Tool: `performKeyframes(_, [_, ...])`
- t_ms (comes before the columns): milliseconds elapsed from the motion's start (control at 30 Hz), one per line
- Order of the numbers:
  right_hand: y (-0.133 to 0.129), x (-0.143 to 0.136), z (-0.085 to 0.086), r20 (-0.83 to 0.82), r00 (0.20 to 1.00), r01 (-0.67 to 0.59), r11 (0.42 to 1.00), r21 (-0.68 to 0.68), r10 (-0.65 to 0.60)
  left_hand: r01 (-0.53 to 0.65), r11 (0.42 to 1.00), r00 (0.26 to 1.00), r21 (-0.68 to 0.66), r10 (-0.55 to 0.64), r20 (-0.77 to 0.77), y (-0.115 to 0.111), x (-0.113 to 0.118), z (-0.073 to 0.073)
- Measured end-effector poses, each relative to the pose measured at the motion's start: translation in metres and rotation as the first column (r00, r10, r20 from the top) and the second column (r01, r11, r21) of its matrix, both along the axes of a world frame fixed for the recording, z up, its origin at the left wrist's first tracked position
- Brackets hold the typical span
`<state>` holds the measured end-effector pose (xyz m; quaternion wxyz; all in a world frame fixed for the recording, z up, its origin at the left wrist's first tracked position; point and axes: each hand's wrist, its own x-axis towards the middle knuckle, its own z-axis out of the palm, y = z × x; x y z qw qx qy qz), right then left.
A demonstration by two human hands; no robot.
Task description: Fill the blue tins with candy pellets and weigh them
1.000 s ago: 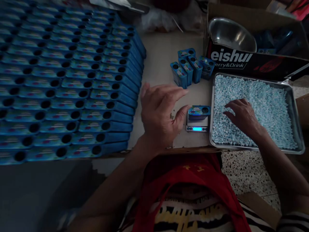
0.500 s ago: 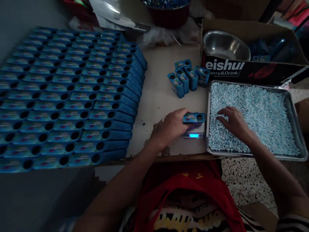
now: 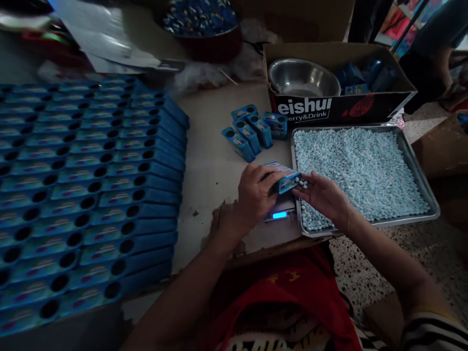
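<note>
left hand [image 3: 258, 192]: grasping a small blue box [image 3: 288, 182], tilted, its end toward the right hand [image 3: 325, 194]
right hand: open, palm up, fingers at the box's end with a few pale pellets [image 3: 302, 183]
scale [image 3: 280, 215]: on the table [image 3: 204, 146] near the box; lit, though its digits are hard to make out
tray [image 3: 436, 210]: right of the scale, spread with more pellets
loose boxes [image 3: 245, 132]: five, grouped near the carton [image 3: 387, 103]
carton: behind the tray, metal bowl [image 3: 310, 80] inside
packed boxes [image 3: 109, 185]: in rows along the left
</note>
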<state>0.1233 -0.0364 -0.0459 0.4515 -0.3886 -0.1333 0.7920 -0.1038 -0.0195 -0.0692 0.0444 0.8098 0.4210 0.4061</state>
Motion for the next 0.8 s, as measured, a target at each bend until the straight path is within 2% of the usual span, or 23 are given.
performKeyframes(67, [0.000,0.003,0.000,0.025,0.999,-0.023,1.000,-0.001,0.023,-0.045,0.997,0.995,-0.067,0.051,0.086,0.000,-0.001,-0.006])
performKeyframes(167, [0.001,0.006,0.000,0.122,0.991,-0.069,0.997,0.040,0.063,-0.067,0.979,0.959,-0.192,0.116,0.258,-0.004,-0.003,-0.007])
performKeyframes(233, [0.002,0.006,0.005,0.233,0.972,-0.065,0.992,0.111,0.038,-0.061,0.955,0.926,-0.291,0.163,0.341,-0.008,-0.005,-0.004])
performKeyframes(300, [0.003,0.004,0.015,0.378,0.925,-0.065,0.965,0.254,-0.037,-0.050,0.923,0.898,-0.382,0.209,0.387,-0.012,-0.006,0.000])
performKeyframes(367, [0.004,-0.001,0.030,0.554,0.817,-0.148,0.873,0.466,-0.157,-0.018,0.888,0.871,-0.459,0.239,0.430,-0.016,-0.006,0.004])
performKeyframes(433, [0.007,-0.007,0.046,0.731,0.623,-0.394,0.695,0.602,-0.279,0.042,0.844,0.845,-0.534,0.255,0.470,-0.020,-0.005,0.008])
performKeyframes(500, [0.010,-0.013,0.059,0.844,0.388,-0.688,0.493,0.532,-0.370,0.090,0.799,0.819,-0.595,0.280,0.501,-0.023,-0.004,0.010])
performKeyframes(567, [0.012,-0.017,0.066,0.890,0.203,-0.869,0.344,0.356,-0.409,0.117,0.773,0.797,-0.624,0.302,0.524,-0.025,-0.003,0.009])
performKeyframes(600, [0.013,-0.018,0.068,0.897,0.145,-0.909,0.302,0.287,-0.417,0.128,0.769,0.789,-0.626,0.303,0.534,-0.025,-0.002,0.008])
performKeyframes(667, [0.014,-0.020,0.069,0.908,0.087,-0.942,0.262,0.209,-0.411,0.145,0.773,0.784,-0.618,0.291,0.548,-0.025,-0.002,0.006])
performKeyframes(800, [0.016,-0.018,0.068,0.930,0.093,-0.942,0.271,0.197,-0.355,0.160,0.771,0.791,-0.617,0.274,0.547,-0.021,-0.001,0.001])
